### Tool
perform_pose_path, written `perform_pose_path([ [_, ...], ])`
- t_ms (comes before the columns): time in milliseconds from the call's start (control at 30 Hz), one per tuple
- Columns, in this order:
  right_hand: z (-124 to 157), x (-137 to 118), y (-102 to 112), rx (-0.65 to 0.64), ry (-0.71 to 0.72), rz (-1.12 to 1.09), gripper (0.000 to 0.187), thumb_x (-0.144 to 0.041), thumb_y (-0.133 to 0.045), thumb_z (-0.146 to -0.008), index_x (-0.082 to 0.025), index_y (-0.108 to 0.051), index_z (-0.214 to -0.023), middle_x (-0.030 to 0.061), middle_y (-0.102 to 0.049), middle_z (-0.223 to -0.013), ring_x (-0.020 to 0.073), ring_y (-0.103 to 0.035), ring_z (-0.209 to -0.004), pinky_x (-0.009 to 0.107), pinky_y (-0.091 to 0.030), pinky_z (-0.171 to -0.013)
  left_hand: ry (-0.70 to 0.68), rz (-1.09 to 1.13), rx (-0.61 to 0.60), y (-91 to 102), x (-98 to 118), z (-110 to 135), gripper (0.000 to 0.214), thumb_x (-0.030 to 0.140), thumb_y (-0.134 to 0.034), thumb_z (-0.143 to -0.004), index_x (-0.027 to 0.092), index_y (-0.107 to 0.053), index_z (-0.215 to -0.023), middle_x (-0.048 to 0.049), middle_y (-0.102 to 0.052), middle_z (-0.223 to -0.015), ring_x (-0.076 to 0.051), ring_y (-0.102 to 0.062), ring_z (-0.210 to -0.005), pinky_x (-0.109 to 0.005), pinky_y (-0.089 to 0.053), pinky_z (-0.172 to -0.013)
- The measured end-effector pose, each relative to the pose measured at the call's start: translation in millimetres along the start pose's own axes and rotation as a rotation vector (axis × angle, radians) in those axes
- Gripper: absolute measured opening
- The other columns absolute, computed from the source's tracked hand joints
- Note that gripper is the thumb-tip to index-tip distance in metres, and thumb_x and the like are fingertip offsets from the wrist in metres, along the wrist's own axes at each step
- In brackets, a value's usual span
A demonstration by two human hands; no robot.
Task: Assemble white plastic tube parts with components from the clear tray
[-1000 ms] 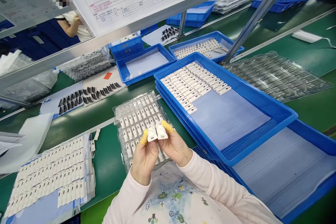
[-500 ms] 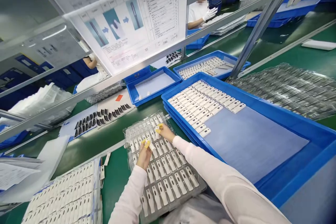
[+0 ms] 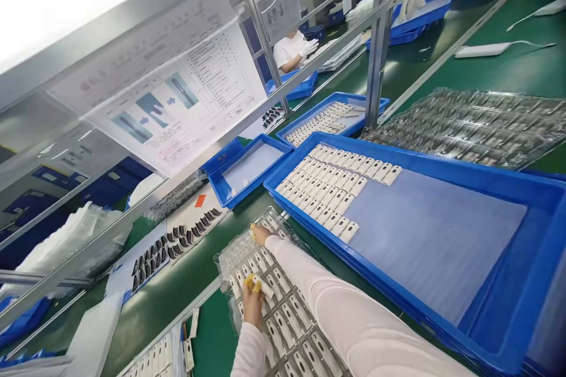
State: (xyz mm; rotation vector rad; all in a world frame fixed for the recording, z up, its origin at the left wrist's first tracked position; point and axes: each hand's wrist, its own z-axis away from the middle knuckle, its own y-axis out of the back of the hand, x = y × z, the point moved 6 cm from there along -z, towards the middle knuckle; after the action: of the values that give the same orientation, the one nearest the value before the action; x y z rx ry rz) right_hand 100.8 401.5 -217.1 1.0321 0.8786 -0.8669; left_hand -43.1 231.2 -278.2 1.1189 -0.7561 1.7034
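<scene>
Both my hands are over a clear plastic blister tray (image 3: pixel 276 297) holding several rows of white moulded parts. My left hand (image 3: pixel 253 303), with yellow finger cots, pinches a white part (image 3: pixel 262 286) above the tray's middle. My right hand (image 3: pixel 260 234) rests at the tray's far end, its fingertips down among the parts, and the fingers hide whatever they touch. To the right lies a large blue tray (image 3: pixel 398 156) with a blue-grey liner, and rows of white parts (image 3: pixel 327 188) fill its left side.
A small blue tray (image 3: pixel 247 168) and another blue tray of white parts (image 3: pixel 327 118) stand beyond. Stacked clear blister trays (image 3: pixel 469 126) lie right, black parts on a sheet (image 3: pixel 174 244) left. A metal rack with a printed instruction sheet (image 3: pixel 177 100) crosses above; a gloved co-worker (image 3: pixel 292 50) sits behind.
My hands have separated since the earliest frame and moved down onto the blister tray. My right hand has shifted further along it. The view has tilted, and the left hand still pinches a white part.
</scene>
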Motion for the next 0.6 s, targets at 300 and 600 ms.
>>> perform_pose_path([
  [300,24,18,2,-0.017,0.018,0.122,0.034,-0.035,-0.063,-0.097,-0.017,-0.061,-0.125,0.0093,-0.063,-0.126,0.0237,-0.065,-0.108,0.045,-0.057,-0.090,0.000,-0.076,-0.043,6.4,-28,33,0.051,0.045,-0.081,-0.064,0.028,-0.065,-0.110,-0.0054,-0.063,-0.116,-0.011,-0.054,-0.066,-0.025,-0.048,-0.064],
  [600,36,35,-8,0.007,0.040,0.281,0.034,-0.035,-0.062,-0.097,-0.018,-0.060,-0.126,0.0096,-0.062,-0.128,0.0235,-0.065,-0.109,0.045,-0.057,-0.091,0.009,-0.038,-0.084,4.7,-53,56,0.056,0.046,-0.079,-0.066,0.029,-0.064,-0.117,-0.0089,-0.055,-0.139,-0.015,-0.062,-0.084,-0.027,-0.052,-0.074],
])
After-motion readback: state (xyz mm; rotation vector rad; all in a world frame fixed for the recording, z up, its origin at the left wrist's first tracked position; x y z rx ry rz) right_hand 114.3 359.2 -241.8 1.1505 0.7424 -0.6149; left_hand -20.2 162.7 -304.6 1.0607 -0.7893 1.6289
